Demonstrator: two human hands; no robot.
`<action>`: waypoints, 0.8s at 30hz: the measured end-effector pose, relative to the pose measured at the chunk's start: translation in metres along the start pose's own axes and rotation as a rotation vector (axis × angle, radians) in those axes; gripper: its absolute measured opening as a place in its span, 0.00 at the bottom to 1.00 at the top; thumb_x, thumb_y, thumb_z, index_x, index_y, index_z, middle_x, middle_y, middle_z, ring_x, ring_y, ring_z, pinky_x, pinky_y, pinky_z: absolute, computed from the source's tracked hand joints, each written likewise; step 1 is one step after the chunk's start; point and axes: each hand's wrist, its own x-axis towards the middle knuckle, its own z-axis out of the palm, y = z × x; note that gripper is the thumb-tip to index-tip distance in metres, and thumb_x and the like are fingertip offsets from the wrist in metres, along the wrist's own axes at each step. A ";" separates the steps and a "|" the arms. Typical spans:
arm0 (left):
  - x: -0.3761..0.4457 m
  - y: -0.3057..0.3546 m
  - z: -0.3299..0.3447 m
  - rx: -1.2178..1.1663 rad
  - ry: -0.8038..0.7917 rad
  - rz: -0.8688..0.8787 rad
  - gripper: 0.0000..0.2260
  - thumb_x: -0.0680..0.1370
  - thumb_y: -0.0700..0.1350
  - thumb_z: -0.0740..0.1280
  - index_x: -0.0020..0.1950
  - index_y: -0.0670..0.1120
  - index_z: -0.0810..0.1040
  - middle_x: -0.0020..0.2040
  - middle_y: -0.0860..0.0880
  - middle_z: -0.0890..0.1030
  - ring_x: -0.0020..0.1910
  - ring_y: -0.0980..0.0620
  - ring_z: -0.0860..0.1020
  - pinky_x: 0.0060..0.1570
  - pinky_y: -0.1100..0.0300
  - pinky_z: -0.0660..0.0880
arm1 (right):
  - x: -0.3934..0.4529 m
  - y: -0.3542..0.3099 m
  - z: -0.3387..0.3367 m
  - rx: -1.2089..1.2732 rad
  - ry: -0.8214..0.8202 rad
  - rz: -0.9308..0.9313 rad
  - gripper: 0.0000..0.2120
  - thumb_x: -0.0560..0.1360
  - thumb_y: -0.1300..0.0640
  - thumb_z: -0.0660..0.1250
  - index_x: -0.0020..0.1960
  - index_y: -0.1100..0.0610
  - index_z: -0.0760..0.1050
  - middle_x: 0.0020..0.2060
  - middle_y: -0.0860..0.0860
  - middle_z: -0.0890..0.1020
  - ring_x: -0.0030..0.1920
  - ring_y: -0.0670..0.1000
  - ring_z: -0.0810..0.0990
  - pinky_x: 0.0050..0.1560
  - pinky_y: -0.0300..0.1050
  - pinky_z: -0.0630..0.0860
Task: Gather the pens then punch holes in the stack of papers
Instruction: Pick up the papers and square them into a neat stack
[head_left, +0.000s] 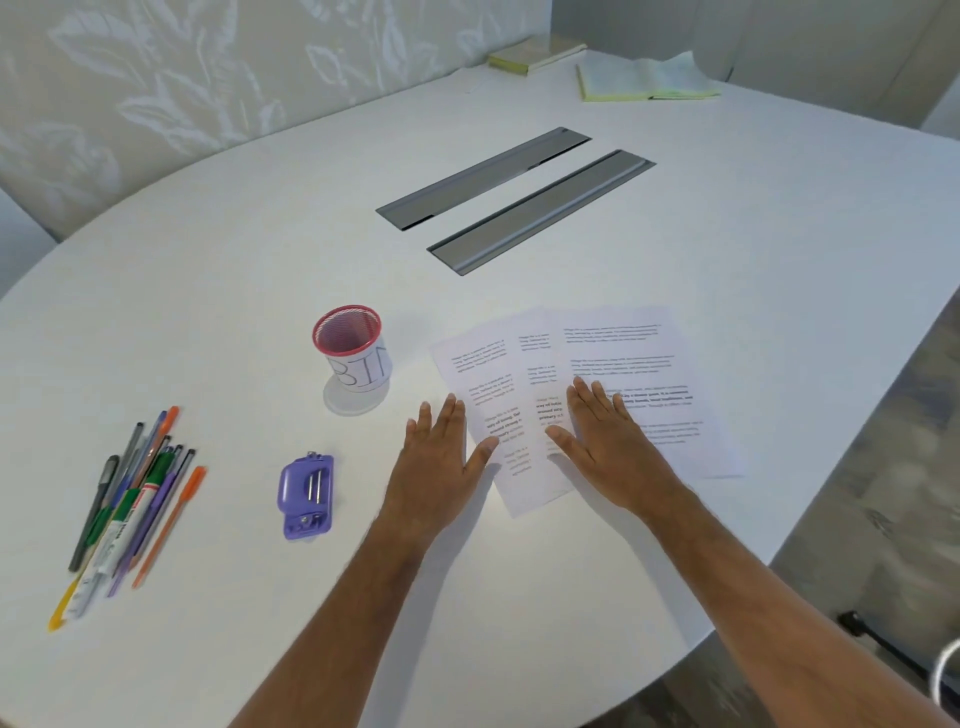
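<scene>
Several printed papers (644, 358) lie fanned out on the white table (260, 291), right of centre. My right hand (602, 436) rests flat on them with fingers spread. My left hand (441, 457) lies flat at the sheets' left edge, its thumb touching the paper. A bunch of pens (130, 499) lies at the near left, loose on the table. A purple hole punch (305, 496) sits between the pens and my left hand. A pink mesh cup (350, 345) labelled BIN stands upright behind the punch, with nothing visible in it.
Two grey cable-slot covers (519, 200) are set into the table's middle. An open book (644, 78) and a closed book (535, 54) lie at the far edge. The table's rounded edge drops off to the floor at the right.
</scene>
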 end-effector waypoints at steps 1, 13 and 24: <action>0.001 0.004 0.003 -0.001 -0.003 -0.007 0.36 0.84 0.65 0.51 0.86 0.44 0.50 0.86 0.48 0.52 0.85 0.42 0.48 0.83 0.46 0.47 | -0.002 0.007 -0.003 -0.001 0.017 0.014 0.48 0.76 0.28 0.37 0.84 0.60 0.49 0.85 0.54 0.50 0.85 0.53 0.46 0.83 0.49 0.40; 0.008 0.016 0.022 0.036 0.015 -0.019 0.47 0.75 0.73 0.40 0.85 0.43 0.51 0.86 0.46 0.50 0.85 0.39 0.45 0.82 0.45 0.42 | -0.007 0.091 -0.048 -0.041 0.244 0.431 0.36 0.83 0.40 0.61 0.78 0.65 0.62 0.75 0.63 0.71 0.74 0.65 0.68 0.73 0.61 0.64; 0.011 -0.002 0.008 -0.042 -0.045 0.028 0.40 0.82 0.67 0.60 0.86 0.46 0.53 0.86 0.50 0.49 0.85 0.45 0.42 0.83 0.50 0.42 | 0.010 0.095 -0.057 0.082 0.230 0.520 0.28 0.81 0.41 0.65 0.72 0.60 0.68 0.69 0.59 0.75 0.71 0.63 0.69 0.69 0.60 0.65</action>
